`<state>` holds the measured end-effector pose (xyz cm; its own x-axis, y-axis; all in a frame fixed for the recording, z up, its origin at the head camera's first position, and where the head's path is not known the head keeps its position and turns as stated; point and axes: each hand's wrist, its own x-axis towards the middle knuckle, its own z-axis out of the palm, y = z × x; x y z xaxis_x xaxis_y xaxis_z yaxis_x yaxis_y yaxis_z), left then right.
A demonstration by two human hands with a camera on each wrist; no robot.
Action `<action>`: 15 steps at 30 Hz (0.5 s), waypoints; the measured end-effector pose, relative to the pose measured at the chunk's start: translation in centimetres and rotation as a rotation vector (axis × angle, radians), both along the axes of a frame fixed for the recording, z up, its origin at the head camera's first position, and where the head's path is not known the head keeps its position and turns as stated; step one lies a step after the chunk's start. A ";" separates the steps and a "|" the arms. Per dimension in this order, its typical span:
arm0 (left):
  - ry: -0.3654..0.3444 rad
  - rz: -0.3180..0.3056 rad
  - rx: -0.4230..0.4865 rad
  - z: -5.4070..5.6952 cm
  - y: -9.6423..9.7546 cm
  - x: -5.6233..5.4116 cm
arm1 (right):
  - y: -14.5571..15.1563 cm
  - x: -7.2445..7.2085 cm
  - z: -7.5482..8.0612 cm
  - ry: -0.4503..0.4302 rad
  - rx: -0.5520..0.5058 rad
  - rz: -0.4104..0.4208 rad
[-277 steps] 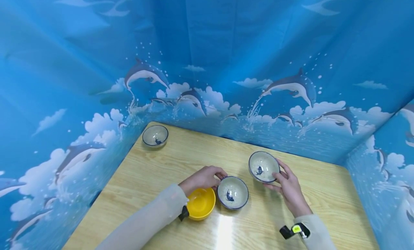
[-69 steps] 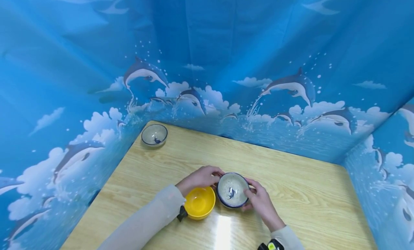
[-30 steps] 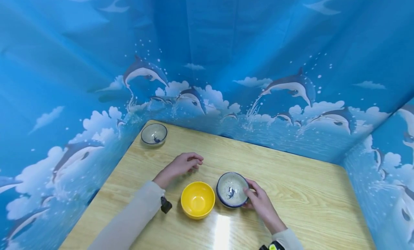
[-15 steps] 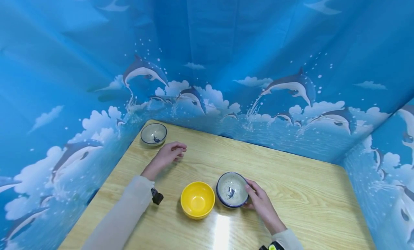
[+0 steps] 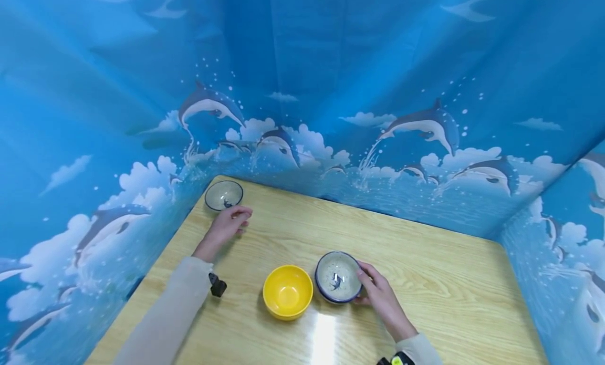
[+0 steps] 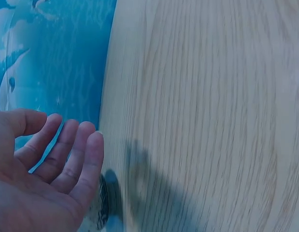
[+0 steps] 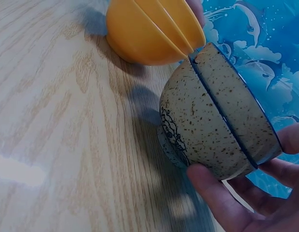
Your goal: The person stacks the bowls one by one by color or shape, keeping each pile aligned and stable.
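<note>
My left hand [image 5: 226, 226] is over the table's far left part, just in front of a speckled grey bowl [image 5: 224, 193] with a dark blue rim and a blue figure inside. Its fingers are loosely bent and hold nothing; in the left wrist view this hand [image 6: 52, 169] hides most of that bowl. My right hand [image 5: 382, 296] grips the right side of two nested speckled bowls [image 5: 337, 277]. The right wrist view shows both bowls [image 7: 207, 111] from the side, with fingertips [image 7: 203, 176] against the lower one.
Nested yellow bowls [image 5: 288, 292] stand close to the left of the speckled stack. The wooden table [image 5: 449, 281] meets a blue dolphin-print curtain [image 5: 302, 92] along its back and left edges. Light glares off the table near the front.
Earlier my right hand put its bowl into the other speckled one. Since then my left hand has let go of the stack and moved left and away, towards the far left bowl.
</note>
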<state>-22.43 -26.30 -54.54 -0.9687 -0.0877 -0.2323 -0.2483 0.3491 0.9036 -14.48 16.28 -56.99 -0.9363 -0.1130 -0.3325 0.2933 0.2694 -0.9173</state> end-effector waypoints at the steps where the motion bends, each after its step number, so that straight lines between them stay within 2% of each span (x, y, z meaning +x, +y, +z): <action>1: 0.000 0.013 -0.002 0.1 -0.3 0.1 | 0.0 0.0 0.0 0.001 0.000 0.000; 6: 0.025 0.067 -0.037 0.2 -1.5 0.2 | -0.1 -0.1 0.0 -0.009 0.005 0.001; 15: 0.068 0.239 -0.093 -0.5 -2.8 -0.3 | -0.2 -0.2 0.0 -0.007 0.003 -0.001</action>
